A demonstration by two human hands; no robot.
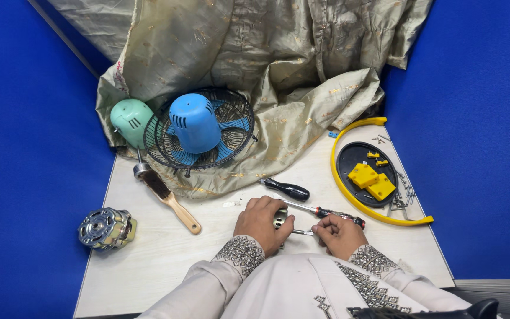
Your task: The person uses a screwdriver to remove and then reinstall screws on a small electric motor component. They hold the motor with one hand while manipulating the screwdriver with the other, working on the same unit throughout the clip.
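a: where's the small metal part point(280, 217)?

b: on the table point(149, 260), right at the near edge, wrapped in the left hand point(262, 223), fingers closed over it.

a: and the right hand point(339, 234)?

b: curled together around a thin metal shaft point(302, 232), which runs flat, left to right, its tip meeting the part. so the part lies straight to the right hand's left, both hands almost touching.

a: the red-and-black screwdriver point(326, 212)?

b: just behind the right hand's knuckles, lying slantwise. the black-handled screwdriver point(286, 189) sits farther back, free.
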